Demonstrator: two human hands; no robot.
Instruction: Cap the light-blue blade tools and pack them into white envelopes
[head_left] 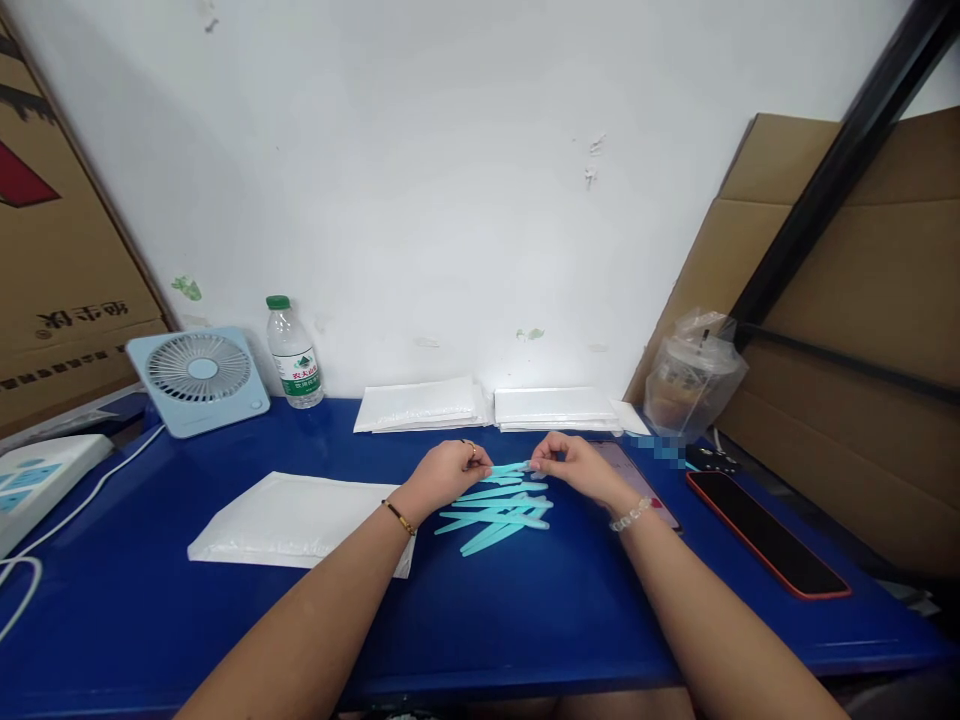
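Several slim turquoise strips (495, 520) with tapered ends lie loosely crossed on the blue table (525, 620); their exact kind I cannot make out. At the far end of this pile, my left hand (451, 474) pinches the left end of one turquoise strip (510, 468). My right hand (568, 466) has thumb and fingers closed at that strip's right end. A white padded envelope (292, 520) lies flat to the left, partly behind my left forearm.
Two stacks of white envelopes (420, 404) lie against the wall. A fan (201, 378) and a water bottle (294, 355) stand back left. At right are a bagged drink cup (686, 385), a red-edged phone (766, 535) and another phone (637, 480) partly behind my right hand.
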